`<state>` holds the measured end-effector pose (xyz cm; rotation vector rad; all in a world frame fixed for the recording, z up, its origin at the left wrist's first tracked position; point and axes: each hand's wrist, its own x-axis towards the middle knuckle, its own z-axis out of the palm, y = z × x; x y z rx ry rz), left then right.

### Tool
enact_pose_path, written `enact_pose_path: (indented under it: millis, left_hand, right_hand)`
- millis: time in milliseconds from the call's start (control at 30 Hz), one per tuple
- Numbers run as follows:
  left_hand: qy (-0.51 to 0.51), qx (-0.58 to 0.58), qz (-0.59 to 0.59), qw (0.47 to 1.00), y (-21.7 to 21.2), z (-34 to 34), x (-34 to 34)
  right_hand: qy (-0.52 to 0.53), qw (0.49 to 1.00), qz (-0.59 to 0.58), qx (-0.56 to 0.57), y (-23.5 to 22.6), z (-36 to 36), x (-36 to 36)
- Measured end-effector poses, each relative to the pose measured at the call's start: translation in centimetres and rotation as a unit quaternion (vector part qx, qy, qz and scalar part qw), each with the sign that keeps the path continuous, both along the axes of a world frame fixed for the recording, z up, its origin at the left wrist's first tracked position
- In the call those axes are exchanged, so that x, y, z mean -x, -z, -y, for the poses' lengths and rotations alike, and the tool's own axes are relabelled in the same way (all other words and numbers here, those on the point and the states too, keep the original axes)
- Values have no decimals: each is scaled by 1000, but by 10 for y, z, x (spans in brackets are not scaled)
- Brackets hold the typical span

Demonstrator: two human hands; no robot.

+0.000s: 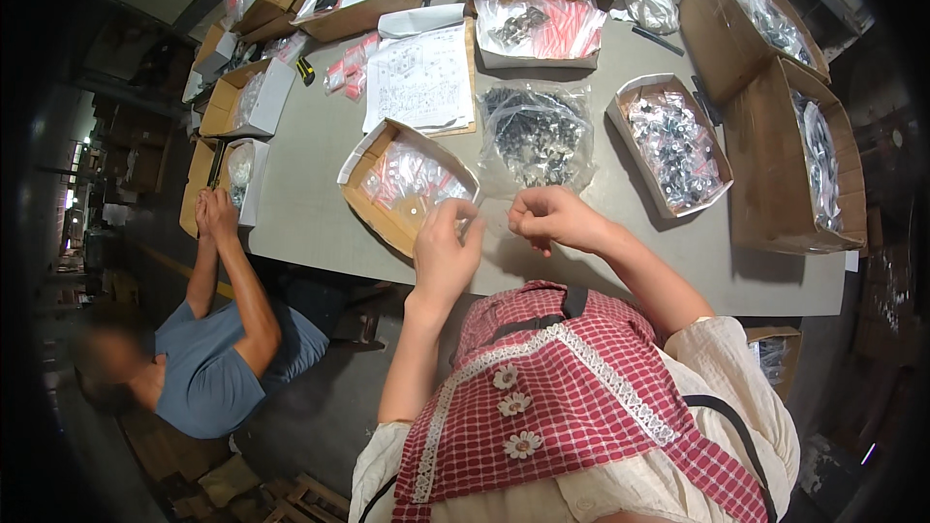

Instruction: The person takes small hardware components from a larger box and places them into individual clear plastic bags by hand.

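Note:
My left hand point(448, 250) is raised at the near right corner of an open cardboard box point(380, 220) holding small clear bags with red strips point(414, 174). Its fingers are curled together. To the right, my right hand point(554, 217) has thumb and fingers pinched, just in front of a large clear plastic bag point(538, 136) full of small dark and metallic parts. A faint see-through patch, perhaps thin plastic, shows between the two hands. What either hand grips is too small or clear to make out.
On the grey table point(601, 276) stand a box of shiny small parts point(675, 150), a box of red-striped bags point(542, 31) and paper sheets point(418, 77). Tall cartons point(794, 160) line the right edge. At the left, a co-worker point(228, 349) reaches toward another box point(205, 179).

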<state>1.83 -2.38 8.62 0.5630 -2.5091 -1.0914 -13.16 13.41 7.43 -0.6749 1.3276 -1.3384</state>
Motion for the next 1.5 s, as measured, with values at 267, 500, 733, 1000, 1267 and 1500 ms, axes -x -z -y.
enact_pose_path:
  millis: [267, 500, 733, 1000, 1267, 1500]
  left_hand:
    - [109, -308, 89, 941, -3, 2, 4]
    - [101, -394, 74, 910, 9, -5, 2]
    - [143, -393, 93, 904, 11, -1, 4]
    - [78, -417, 10, 906, 10, -20, 2]
    - [24, -71, -16, 997, 7, -34, -2]
    - [87, 116, -118, 983, 3, -31, 3]
  right_hand:
    - [-9, 1000, -16, 10, -9, -2, -8]
    - [8, 999, -22, 23, -6, -7, -10]
    - [23, 999, -26, 33, 5, -6, -11]
    - [100, 991, -64, 61, 12, -5, -23]
    - [236, 878, -408, 78, 10, -6, -32]
    - [170, 984, -51, 21, 23, -11, -28]
